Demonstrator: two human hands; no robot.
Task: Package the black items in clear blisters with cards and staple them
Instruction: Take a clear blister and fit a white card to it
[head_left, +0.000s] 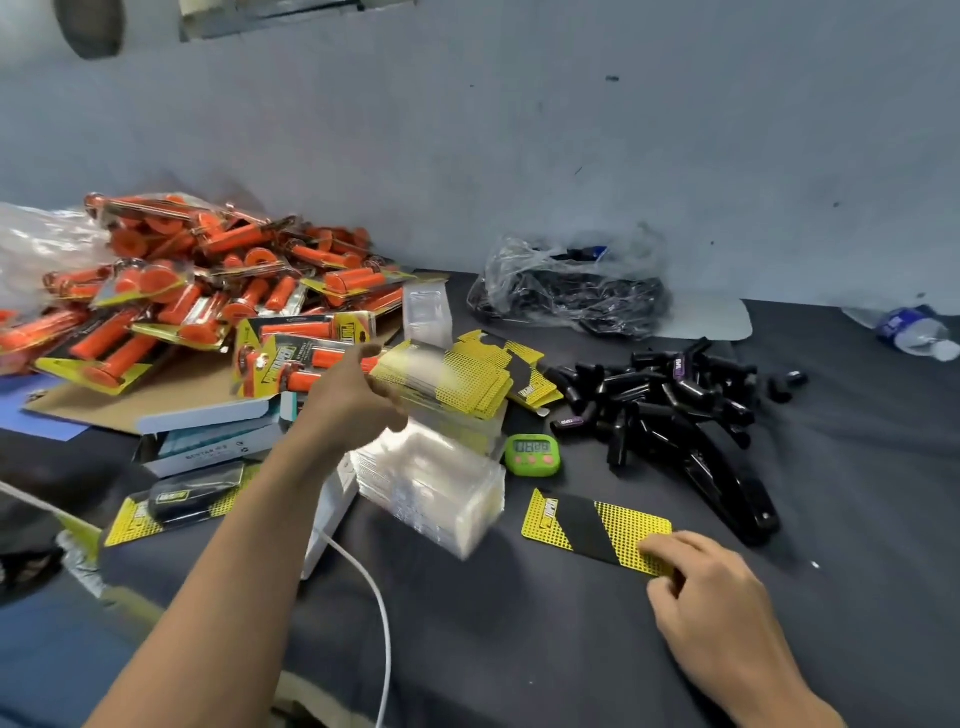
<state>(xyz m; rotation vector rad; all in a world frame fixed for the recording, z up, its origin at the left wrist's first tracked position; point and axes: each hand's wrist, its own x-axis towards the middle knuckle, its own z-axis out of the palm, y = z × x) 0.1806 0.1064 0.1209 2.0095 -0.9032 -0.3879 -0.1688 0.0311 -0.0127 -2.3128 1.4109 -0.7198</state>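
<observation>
One yellow-and-black card (597, 525) is pinched at its near corner by the right hand (701, 592) at 5 o'clock, seemingly laid flat for loading; a blurred clear blister (423, 371) is gripped by the left hand (353, 397) at 11 o'clock; black items (670, 400) are heaped at 2 o'clock, within reach

One wide-angle camera, worn on the person's head, looks forward and down over a dark table (519, 649) to the grey wall (571, 156) behind its far edge. It sits close above the near edge. Both forearms enter from the bottom, with the left hand (353, 400) at mid-table and the right hand (711, 587) pinching a card (587, 525) nearer the front.
</observation>
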